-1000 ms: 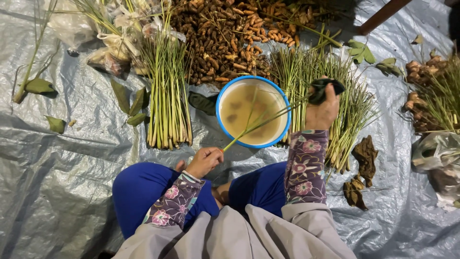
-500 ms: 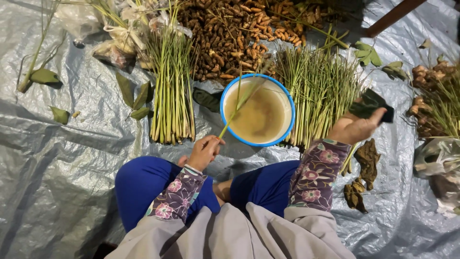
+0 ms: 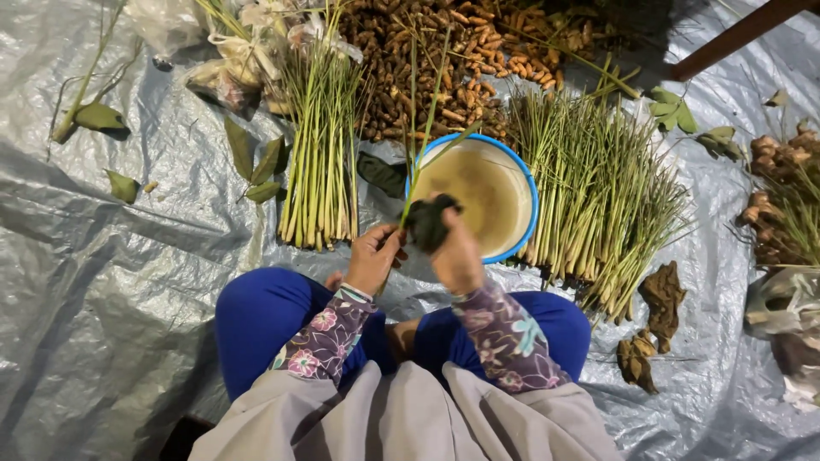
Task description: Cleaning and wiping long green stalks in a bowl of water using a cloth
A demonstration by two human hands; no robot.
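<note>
Head view looks straight down on a seated person whose two hands meet just in front of the knees. Left hand (image 3: 373, 256) is pinched narrow around the pale lower end of a long thin green stalk (image 3: 424, 128), which runs from the fingers up toward twelve o'clock. Right hand (image 3: 455, 256) is closed around a dark, crumpled wad of scrubbing material (image 3: 427, 224), pressed against that same stalk just beside the left fingers.

Judging by its look, the stalk is light, stiff near the base and whippy toward the tip, so the firm base end is the place to grip; wet, it may slip. The wad seems soft and squashes easily.

At one o'clock from the hands sits a round blue-rimmed bowl of murky yellowish water (image 3: 523, 183). At eleven o'clock lies a tidy bundle of green stalks (image 3: 320, 162); at two o'clock a looser spread of stalks (image 3: 598, 188). Beyond, at twelve, a heap of brown rhizomes (image 3: 427, 51). Everything rests on a crinkled grey plastic sheet (image 3: 111, 282) over the floor.
</note>
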